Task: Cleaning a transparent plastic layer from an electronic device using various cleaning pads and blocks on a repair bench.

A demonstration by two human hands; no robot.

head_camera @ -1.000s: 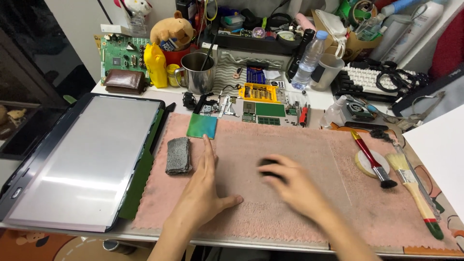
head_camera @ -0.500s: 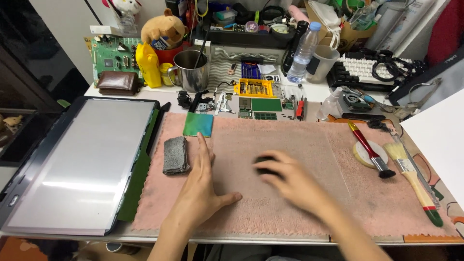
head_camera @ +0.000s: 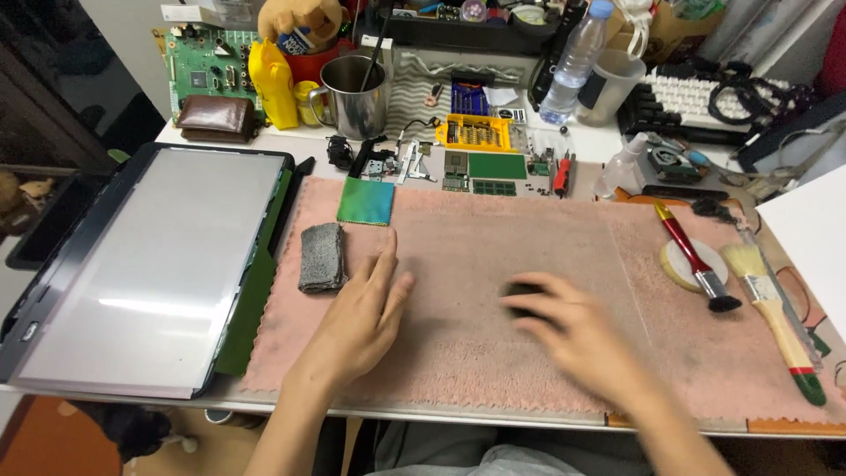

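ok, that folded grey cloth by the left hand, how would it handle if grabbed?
The grey cloth looks soft and folded, so probably floppy and apt to unfold. Likely light. On the fuzzy pink mat it would probably drag, not slide. The left hand rests beside it.

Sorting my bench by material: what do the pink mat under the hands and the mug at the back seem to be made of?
Pink mat: seemingly terry-like cloth, matte with a fuzzy nap and scalloped edge. Cylindrical grey mug: likely steel, with a dull metallic sheen.
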